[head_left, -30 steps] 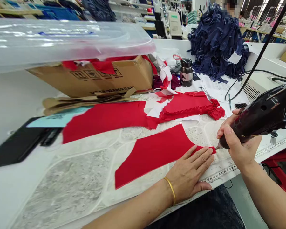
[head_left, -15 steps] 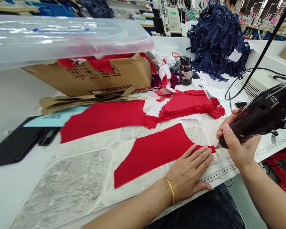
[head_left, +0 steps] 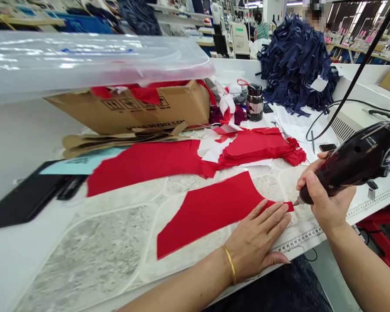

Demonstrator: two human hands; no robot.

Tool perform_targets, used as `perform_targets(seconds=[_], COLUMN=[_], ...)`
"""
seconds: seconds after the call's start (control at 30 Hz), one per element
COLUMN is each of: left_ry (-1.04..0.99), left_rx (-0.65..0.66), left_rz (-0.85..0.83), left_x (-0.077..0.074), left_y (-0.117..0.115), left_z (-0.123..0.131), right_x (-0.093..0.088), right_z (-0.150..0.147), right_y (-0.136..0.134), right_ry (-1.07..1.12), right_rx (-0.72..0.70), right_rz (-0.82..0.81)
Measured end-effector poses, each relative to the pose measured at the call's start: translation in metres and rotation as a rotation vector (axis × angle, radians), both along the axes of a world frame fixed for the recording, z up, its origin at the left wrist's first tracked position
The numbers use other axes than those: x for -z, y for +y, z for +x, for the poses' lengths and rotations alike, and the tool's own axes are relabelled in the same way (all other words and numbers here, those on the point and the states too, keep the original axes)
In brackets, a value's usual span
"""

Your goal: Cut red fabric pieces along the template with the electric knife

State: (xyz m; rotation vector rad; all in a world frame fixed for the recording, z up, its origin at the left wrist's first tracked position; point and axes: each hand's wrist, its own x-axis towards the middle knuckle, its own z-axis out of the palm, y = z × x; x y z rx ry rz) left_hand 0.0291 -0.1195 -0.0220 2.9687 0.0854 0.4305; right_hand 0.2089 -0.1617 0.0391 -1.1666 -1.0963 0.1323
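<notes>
A cut piece of red fabric (head_left: 211, 208) lies flat on the stone-patterned table mat, its narrow end pointing right. My left hand (head_left: 258, 238) rests flat on that narrow part, fingers stretched out and close beside each other, thumb apart. In my right hand (head_left: 328, 199) is a black handheld power tool (head_left: 354, 160) with a narrow metal tip, hanging from a dark rod or cable. The tip is at the fabric's right end; whether it touches, I cannot tell. Behind lie another red piece (head_left: 146, 164) and a stack of red pieces (head_left: 256, 147).
A cardboard box (head_left: 133, 108) under a clear plastic lid (head_left: 100, 60) stands at the back left. Further right are a black flask (head_left: 255, 104) and a heap of navy strips (head_left: 295, 65). A measuring tape (head_left: 299, 240) runs along the front edge.
The view has tilted up slightly, so everything sits a little lower in the picture. My hands, the tool and the red fabric keep nearly the same positions relative to each other.
</notes>
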Motion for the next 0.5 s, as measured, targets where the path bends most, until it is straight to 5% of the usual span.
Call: perform_targets(seconds=[0.23, 0.37, 0.5], left_ry=[0.029, 0.068, 0.079], left_rx=[-0.09, -0.231, -0.355], left_rz=[0.025, 0.004, -0.031], left_x=[-0.016, -0.012, -0.003], left_y=[0.008, 0.022, 0.033], left_z=[-0.037, -0.061, -0.065], right_x=[-0.009, -0.018, -0.017], right_z=[-0.005, -0.015, -0.032], right_y=[0.013, 0.032, 0.062], right_ry=[0.009, -0.061, -0.098], right_rx=[0.006, -0.07, -0.07], right_rz=[-0.049, -0.201, -0.114])
